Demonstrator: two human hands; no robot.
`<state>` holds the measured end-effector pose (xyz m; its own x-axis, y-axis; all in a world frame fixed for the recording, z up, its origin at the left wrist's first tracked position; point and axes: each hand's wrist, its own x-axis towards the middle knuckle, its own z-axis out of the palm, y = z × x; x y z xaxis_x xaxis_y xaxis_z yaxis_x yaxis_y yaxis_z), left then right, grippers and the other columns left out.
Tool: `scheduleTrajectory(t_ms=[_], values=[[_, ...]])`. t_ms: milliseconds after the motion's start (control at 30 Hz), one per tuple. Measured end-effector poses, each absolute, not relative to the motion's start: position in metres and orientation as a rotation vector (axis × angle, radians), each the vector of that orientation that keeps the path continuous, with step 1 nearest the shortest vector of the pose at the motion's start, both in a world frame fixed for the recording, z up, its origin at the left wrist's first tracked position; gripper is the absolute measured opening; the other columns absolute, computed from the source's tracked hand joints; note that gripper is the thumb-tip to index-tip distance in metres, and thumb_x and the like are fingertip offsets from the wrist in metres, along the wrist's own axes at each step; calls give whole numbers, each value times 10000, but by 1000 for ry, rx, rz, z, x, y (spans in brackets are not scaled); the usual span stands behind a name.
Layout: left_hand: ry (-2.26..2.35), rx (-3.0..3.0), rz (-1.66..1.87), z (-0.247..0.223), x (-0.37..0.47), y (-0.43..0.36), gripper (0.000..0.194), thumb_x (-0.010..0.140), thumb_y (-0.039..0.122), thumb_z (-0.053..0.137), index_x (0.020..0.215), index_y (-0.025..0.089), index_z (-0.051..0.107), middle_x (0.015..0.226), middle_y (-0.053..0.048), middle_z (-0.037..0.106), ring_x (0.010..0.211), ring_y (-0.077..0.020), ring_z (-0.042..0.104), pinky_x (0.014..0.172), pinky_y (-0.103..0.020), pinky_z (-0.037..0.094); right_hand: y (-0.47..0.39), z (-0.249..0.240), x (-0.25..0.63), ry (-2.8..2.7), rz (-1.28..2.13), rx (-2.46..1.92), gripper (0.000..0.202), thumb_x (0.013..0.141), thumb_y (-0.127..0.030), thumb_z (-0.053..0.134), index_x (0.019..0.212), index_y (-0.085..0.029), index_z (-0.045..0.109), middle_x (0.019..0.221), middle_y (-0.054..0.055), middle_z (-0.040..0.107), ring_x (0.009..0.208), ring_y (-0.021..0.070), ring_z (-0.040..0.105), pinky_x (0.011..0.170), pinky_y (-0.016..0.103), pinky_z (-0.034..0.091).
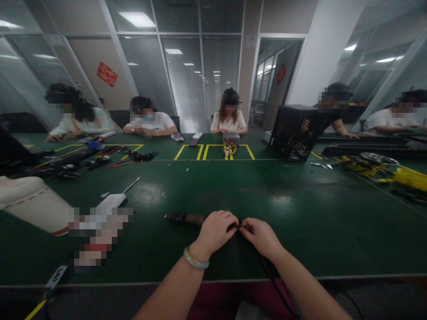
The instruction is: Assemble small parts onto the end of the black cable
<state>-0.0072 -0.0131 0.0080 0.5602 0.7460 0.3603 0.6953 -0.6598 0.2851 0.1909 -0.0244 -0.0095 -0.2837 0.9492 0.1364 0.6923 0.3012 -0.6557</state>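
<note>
The left hand, a smooth pale bangle round its wrist, and the right hand are curled nearly closed, fingertips pinching a small dark piece between them. Beside the left, a dark, tube-shaped tool lies on the glossy green table; a thin black cord trails below the right.

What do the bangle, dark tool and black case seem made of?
Bangle: perhaps polished stone or glass, by its smooth, pale look. Tool: dull plastic or metal, unclear; black end, brownish middle. Case: probably black-painted metal, given its perforated panel.
</note>
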Motion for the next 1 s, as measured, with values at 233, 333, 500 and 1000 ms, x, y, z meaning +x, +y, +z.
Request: scheduleTrajectory(t_ms=[233, 333, 500, 1000], values=[[1300, 2643, 711, 5, -7, -12, 162, 845, 232, 658, 992, 232, 588, 968, 3, 637, 928, -182, 572, 845, -325, 413, -24, -10, 191, -2053, 675, -1462, 132, 864, -317, 566, 836, -229, 660, 800, 5, 680, 755, 176, 605, 657, 254, 391], [1285, 2632, 715, 4, -7, -12, 152, 836, 226, 669, 965, 229, 589, 963, 8, 636, 929, -181, 568, 846, -323, 409, -25, -9, 191, -2050, 675, -1467, 140, 864, -322, 563, 839, -226, 662, 806, 11, 682, 761, 180, 607, 667, 256, 397], [1246, 2650, 705, 7, -8, -13, 112, 846, 233, 664, 943, 243, 609, 960, 15, 639, 925, -177, 565, 831, -322, 403, -24, -10, 190, -2057, 655, -1462, 139, 865, -317, 563, 839, -231, 670, 789, 4, 682, 751, 175, 606, 666, 254, 395], [1291, 2658, 714, 9, -7, -14, 97, 860, 246, 637, 948, 222, 605, 956, -13, 646, 913, -186, 578, 830, -330, 417, -24, -9, 190, -2058, 664, -1484, 142, 863, -318, 567, 831, -222, 667, 786, 8, 682, 743, 172, 602, 659, 251, 396]])
